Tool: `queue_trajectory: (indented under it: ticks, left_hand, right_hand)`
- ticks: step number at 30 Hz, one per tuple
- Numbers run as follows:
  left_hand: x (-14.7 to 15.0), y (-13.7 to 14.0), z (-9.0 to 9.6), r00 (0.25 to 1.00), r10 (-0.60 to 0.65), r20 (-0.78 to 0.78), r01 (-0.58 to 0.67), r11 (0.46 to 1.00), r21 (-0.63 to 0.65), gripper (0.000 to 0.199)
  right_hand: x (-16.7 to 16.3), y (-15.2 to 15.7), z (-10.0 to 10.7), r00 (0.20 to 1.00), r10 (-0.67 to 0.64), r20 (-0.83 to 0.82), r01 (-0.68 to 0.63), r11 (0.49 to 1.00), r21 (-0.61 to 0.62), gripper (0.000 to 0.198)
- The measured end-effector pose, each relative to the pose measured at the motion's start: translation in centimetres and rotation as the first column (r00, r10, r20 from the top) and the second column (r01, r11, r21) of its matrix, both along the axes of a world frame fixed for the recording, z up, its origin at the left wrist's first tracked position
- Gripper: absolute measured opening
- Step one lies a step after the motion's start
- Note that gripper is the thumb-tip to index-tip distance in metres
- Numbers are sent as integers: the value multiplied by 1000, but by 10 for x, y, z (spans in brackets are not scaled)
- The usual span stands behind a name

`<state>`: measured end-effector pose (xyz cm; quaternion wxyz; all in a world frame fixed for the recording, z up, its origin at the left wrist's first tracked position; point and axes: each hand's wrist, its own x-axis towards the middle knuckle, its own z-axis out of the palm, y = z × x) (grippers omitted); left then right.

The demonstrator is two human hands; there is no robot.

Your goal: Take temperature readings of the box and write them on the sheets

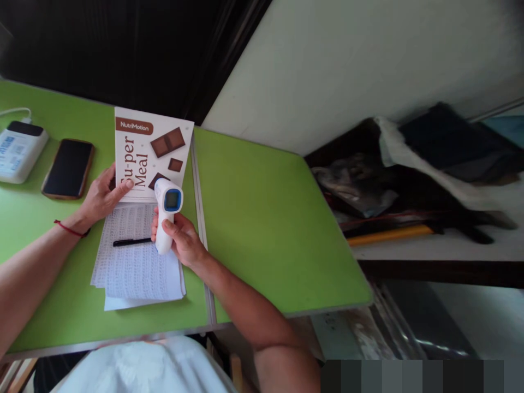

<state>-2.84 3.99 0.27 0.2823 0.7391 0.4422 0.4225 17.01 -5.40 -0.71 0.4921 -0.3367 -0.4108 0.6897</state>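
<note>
Soft, muted light falls fairly evenly over the green bench (278, 229), while the dark panel (123, 49) behind sinks nearly to black, the shelf (466, 251) at right looks dim and smeared, and grey pixel blocks (411, 376) cover the lower right corner

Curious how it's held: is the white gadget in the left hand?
No; the right hand grips the white gadget by its handle.
</note>
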Motion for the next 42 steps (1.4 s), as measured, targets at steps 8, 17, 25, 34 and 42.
queue_trajectory:
  ticks: [8,17,25,34,42]
  left_hand:
    - [-1,0,0,1000,-11,-18,11,1000,28,42]
    - [-1,0,-1,1000,-5,-9,5,1000,11,43]
    - [0,0,0,998,-37,45,37,999,-17,44]
    - [1,0,1,997,-42,66,44,999,-25,46]
    - [0,1,0,1000,-21,1,21,1000,2,46]
  right_hand:
    - [-1,0,3,1000,-8,16,8,1000,-19,36]
    - [-3,-1,1,1000,-6,28,7,1000,-13,38]
    - [-5,-4,1,999,-37,9,38,999,-7,36]
    - [-6,-4,1,999,-30,33,30,999,-10,38]
    - [-7,-6,1,999,-35,11,35,999,-1,36]
